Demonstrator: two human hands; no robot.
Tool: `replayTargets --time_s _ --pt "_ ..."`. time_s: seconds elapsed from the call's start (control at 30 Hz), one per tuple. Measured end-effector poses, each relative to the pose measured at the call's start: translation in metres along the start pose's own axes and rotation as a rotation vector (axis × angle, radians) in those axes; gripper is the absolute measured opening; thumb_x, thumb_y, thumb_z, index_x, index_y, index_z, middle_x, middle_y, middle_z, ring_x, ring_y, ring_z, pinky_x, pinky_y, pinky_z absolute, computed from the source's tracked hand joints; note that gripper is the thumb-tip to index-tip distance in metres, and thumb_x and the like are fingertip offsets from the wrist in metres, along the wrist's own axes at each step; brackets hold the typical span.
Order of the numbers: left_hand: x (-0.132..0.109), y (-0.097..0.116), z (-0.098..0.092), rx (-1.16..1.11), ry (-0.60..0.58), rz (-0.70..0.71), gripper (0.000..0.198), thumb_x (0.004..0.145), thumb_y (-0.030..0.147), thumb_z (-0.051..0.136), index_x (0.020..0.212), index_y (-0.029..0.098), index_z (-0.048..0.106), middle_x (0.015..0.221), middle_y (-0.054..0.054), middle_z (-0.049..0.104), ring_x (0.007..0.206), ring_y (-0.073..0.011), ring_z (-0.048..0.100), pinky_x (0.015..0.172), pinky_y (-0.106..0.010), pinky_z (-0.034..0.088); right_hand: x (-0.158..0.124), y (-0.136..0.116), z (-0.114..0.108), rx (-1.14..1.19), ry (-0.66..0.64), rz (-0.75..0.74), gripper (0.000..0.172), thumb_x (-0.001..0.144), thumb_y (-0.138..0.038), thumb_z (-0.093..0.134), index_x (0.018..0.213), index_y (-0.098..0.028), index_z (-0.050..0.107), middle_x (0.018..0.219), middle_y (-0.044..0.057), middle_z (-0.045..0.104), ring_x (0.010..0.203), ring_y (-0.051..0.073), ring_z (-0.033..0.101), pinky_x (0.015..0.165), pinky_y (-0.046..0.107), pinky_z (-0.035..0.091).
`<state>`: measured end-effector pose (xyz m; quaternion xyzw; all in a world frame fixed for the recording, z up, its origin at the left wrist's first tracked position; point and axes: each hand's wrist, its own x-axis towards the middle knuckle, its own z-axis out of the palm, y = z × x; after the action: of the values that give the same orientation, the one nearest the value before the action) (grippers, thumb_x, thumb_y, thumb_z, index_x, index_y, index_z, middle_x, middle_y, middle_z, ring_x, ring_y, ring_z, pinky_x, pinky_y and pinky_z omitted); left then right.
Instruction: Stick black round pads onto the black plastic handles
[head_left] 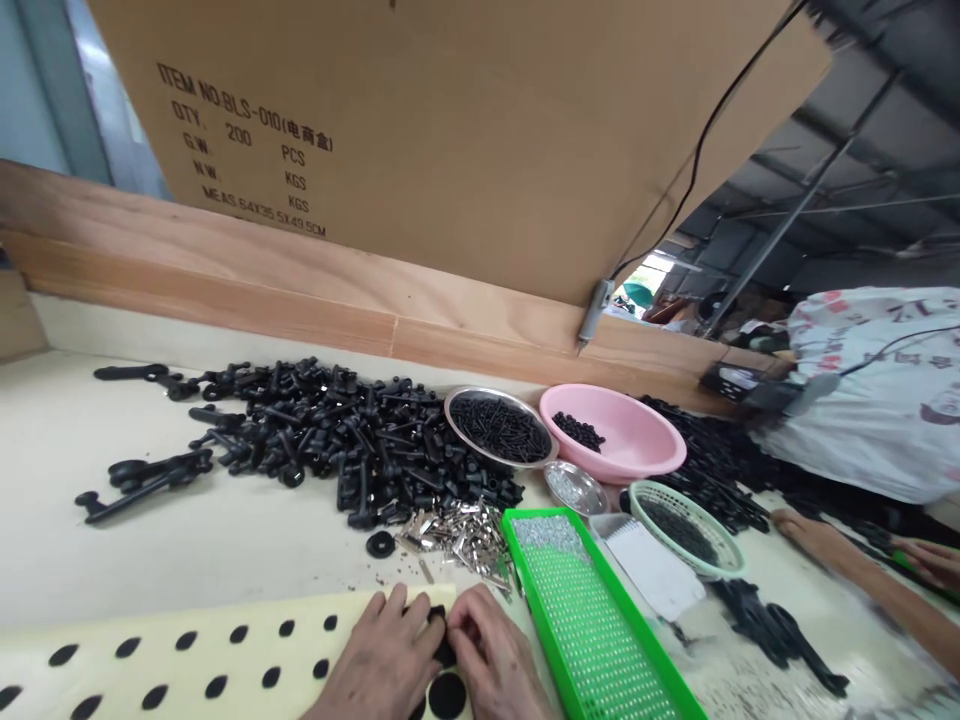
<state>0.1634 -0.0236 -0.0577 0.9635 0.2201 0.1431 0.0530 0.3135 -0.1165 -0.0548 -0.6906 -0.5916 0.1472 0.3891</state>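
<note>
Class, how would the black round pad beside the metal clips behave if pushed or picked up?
The black round pad looks thin and matte, so probably light and somewhat flexible. Lying flat, it would likely slide rather than roll.

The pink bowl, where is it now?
In the head view, the pink bowl sits toward the back, just right of the steel bowl of black parts and below the wooden board.

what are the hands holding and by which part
The left hand and right hand pinch a black round pad by its edge, on a dotted cream sheet; fingers hide most of it.
</note>
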Motion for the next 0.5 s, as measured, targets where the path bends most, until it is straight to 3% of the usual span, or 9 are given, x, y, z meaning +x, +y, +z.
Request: replayTargets --time_s 0.2,0.37,0.5 --pt "-0.005 0.0 -0.032 -0.227 -0.113 -0.061 0.024 0.082 0.014 0.058 0.106 0.02 0.055 0.094 -0.004 0.062 0.093 -0.0243 0.051 0.083 -0.039 0.041 -0.002 -0.012 -0.024 0.292 -0.16 0.092 0.01 0.087 -0.023 0.051 0.079 -0.022 0.057 0.089 0.0 0.058 0.081 0.016 0.056 0.073 0.026 0.043" --pt "-0.007 -0.007 -0.045 -0.599 -0.111 -0.299 0.028 0.081 0.029 0.062 0.108 0.021 0.058 0.093 -0.005 0.06 0.09 -0.0227 0.052 0.077 -0.033 0.043 -0.002 -0.028 -0.028 0.538 -0.081 0.297 0.019 0.088 -0.039 0.054 0.083 -0.021 0.057 0.082 0.001 0.058 0.079 0.018 0.056 0.071 0.027 0.044" --pt "-0.006 -0.017 -0.053 -1.002 0.008 -0.397 0.016 0.081 0.033 0.059 0.075 0.019 0.065 0.088 -0.004 0.066 0.087 -0.02 0.057 0.08 -0.03 0.043 0.005 -0.05 -0.019 0.638 -0.093 0.386 0.021 0.081 -0.04 0.064 0.075 -0.02 0.059 0.071 -0.001 0.055 0.068 0.015 0.052 0.063 0.024 0.042"
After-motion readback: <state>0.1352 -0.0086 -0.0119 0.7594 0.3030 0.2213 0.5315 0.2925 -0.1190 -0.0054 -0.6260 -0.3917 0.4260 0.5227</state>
